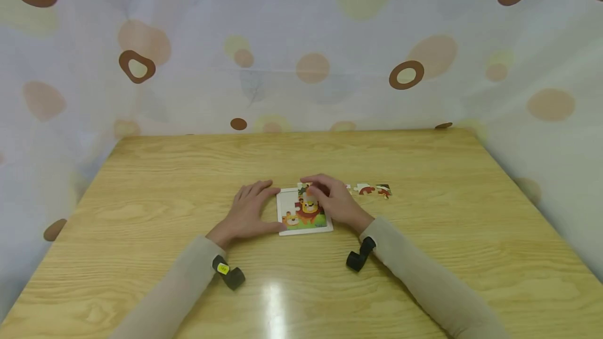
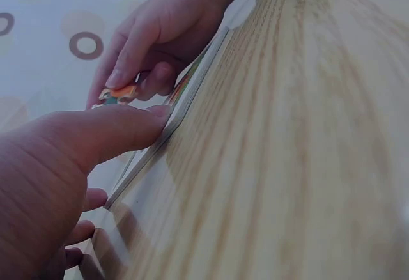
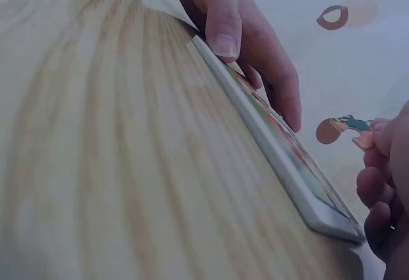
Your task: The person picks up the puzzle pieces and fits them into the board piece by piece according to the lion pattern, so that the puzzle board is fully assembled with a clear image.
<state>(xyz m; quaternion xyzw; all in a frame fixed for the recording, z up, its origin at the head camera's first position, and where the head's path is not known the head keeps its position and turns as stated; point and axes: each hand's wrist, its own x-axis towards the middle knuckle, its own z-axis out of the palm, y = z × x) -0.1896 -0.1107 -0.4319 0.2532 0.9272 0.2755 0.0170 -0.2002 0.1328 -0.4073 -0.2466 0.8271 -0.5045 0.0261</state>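
Note:
A white-framed jigsaw puzzle tray (image 1: 306,233) lies on the table, showing a lion and a smaller cub on green grass. Blank white board shows at the upper left of the picture. My left hand (image 1: 252,211) steadies the tray's left side, thumb on the near corner and extended fingers by the far corner. Over the tray's upper part, my right hand (image 1: 339,203) pinches a puzzle piece between thumb and fingers. In the right wrist view this puzzle piece (image 3: 355,125) is green and orange, raised above the tray.
Several loose puzzle pieces (image 1: 365,189) lie in a row on the wooden table (image 1: 292,297), right of the tray and partly behind the right hand. A patterned curtain (image 1: 282,82) stands behind the table and along its sides.

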